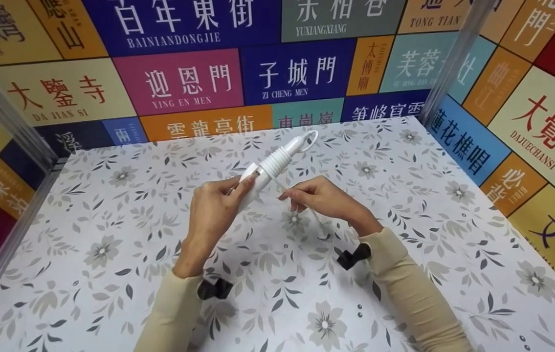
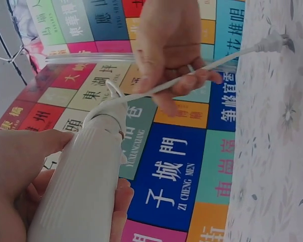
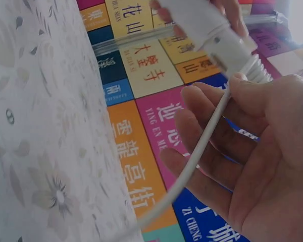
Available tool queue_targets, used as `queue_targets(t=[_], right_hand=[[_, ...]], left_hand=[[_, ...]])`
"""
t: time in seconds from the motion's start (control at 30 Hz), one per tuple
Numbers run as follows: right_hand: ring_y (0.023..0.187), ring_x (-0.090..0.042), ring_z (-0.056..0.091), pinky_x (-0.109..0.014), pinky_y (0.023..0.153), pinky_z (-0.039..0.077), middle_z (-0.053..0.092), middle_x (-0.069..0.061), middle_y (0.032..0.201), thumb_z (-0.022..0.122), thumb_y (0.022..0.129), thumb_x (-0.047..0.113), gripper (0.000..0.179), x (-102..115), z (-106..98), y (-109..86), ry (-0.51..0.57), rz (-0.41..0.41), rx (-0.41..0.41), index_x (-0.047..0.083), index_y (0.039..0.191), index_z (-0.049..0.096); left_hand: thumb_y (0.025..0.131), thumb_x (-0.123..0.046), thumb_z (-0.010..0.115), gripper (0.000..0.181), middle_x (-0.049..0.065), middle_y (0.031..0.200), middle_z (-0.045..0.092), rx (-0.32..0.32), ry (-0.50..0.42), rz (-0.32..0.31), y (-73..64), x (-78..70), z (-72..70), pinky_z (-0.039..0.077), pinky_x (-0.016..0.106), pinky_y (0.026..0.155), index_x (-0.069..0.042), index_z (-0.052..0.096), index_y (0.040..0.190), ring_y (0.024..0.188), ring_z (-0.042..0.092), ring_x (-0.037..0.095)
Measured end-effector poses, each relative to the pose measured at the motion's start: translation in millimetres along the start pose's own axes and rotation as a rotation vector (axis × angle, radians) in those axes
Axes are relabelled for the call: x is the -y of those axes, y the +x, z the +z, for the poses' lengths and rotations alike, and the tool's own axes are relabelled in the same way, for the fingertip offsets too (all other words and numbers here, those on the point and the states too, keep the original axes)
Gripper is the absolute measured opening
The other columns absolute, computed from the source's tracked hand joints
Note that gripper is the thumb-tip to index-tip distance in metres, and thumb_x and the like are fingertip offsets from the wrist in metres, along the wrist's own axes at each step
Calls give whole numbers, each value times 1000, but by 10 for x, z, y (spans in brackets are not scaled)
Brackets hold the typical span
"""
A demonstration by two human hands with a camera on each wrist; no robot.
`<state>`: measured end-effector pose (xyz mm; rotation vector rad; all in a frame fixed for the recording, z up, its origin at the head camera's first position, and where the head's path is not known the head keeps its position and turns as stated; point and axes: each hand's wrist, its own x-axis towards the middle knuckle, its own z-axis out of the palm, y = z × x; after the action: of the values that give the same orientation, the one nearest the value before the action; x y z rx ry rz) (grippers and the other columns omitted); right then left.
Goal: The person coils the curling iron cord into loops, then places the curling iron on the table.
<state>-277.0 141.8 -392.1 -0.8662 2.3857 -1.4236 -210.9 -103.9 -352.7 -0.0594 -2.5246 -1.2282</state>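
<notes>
My left hand (image 1: 216, 205) grips the body of a white, rod-shaped electric appliance (image 2: 81, 186), tilted with its narrow end up and to the right. A white power cord (image 1: 277, 162) is wound in several turns round that narrow end, and a loop of it stands out past the tip. Close by on the right, my right hand (image 1: 319, 198) pinches the free stretch of cord between thumb and forefinger; its other fingers are loosely bent in the right wrist view. Below that hand the cord runs down to its plug (image 2: 270, 44). The palm side of the left hand is partly hidden.
A white tabletop (image 1: 277, 303) with a grey flower and leaf print lies under both hands. Colourful panels (image 1: 297, 73) with large lettering stand at the back and sides, with clear upright edges at the corners. Black mounts (image 1: 354, 256) sit at both wrists.
</notes>
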Motion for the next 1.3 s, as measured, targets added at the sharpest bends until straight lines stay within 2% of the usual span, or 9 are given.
queue_targets(t=[0.2, 0.33, 0.5, 0.63, 0.73, 0.83, 0.9, 1.03, 1.3], right_hand=[[67, -12, 56, -29, 69, 45, 65, -12, 69, 52, 105, 38, 42, -157, -30, 20, -17, 61, 19, 7, 94, 79], [65, -12, 54, -31, 67, 46, 74, -9, 90, 56, 100, 48, 45, -255, -58, 30, -22, 128, -9, 12, 82, 76], [58, -11, 45, -32, 61, 49, 76, -13, 92, 65, 96, 45, 33, -333, -78, 50, -51, 156, -86, 18, 86, 80], [74, -12, 60, -30, 72, 50, 75, -8, 90, 75, 89, 38, 22, -318, -62, 66, -79, 163, -155, 17, 93, 77], [86, -13, 66, -30, 80, 52, 74, -4, 93, 77, 88, 24, 14, -291, -50, 59, -136, 62, -184, 11, 93, 74], [66, -9, 56, -24, 66, 46, 67, -3, 73, 71, 88, 2, 9, -262, -58, 41, -128, -117, -182, -3, 81, 70], [59, -4, 47, -21, 59, 40, 62, 6, 65, 68, 86, -5, 11, -232, -71, 27, -37, -154, -155, -10, 76, 68], [58, -3, 49, -19, 55, 41, 67, 13, 68, 72, 87, 3, 13, -153, -82, 10, 115, -9, -109, -10, 85, 74], [62, -5, 57, -19, 58, 47, 73, 7, 77, 82, 84, 28, 20, -113, -98, 0, 45, 139, -21, 9, 87, 80]], left_hand=[[91, -45, 71, 38, 9, 100, 78, 61, -119, -8, 17, 16, -93, 47, 29, 61, -16, 76, 115, 72, 62, 19], [90, -45, 72, 38, 8, 105, 77, 135, -167, -9, 15, 3, -113, 49, 30, 64, -16, 76, 115, 76, 63, 19], [90, -47, 72, 37, 6, 109, 77, 245, -168, -1, 8, -1, -94, 53, 31, 67, -18, 77, 113, 80, 66, 19], [91, -47, 71, 37, 5, 107, 77, 325, -118, 33, 9, 29, -86, 52, 31, 64, -18, 76, 114, 74, 65, 17], [91, -48, 70, 37, 5, 104, 78, 376, -68, 85, 12, 59, -93, 50, 30, 61, -19, 76, 114, 69, 64, 15], [92, -48, 70, 39, 6, 103, 78, 438, -41, 137, 16, 81, -101, 50, 28, 61, -17, 76, 115, 67, 63, 13], [92, -47, 70, 38, 6, 102, 78, 485, -34, 158, 20, 95, -108, 50, 27, 59, -17, 76, 114, 63, 61, 12], [92, -45, 71, 35, 4, 95, 79, 574, -20, 176, 28, 120, -140, 49, 26, 58, -18, 76, 113, 60, 58, 10], [90, -44, 73, 33, -4, 60, 64, 648, 33, 203, 15, 134, -148, 30, 22, 46, -20, 77, 112, 46, 35, 8]])
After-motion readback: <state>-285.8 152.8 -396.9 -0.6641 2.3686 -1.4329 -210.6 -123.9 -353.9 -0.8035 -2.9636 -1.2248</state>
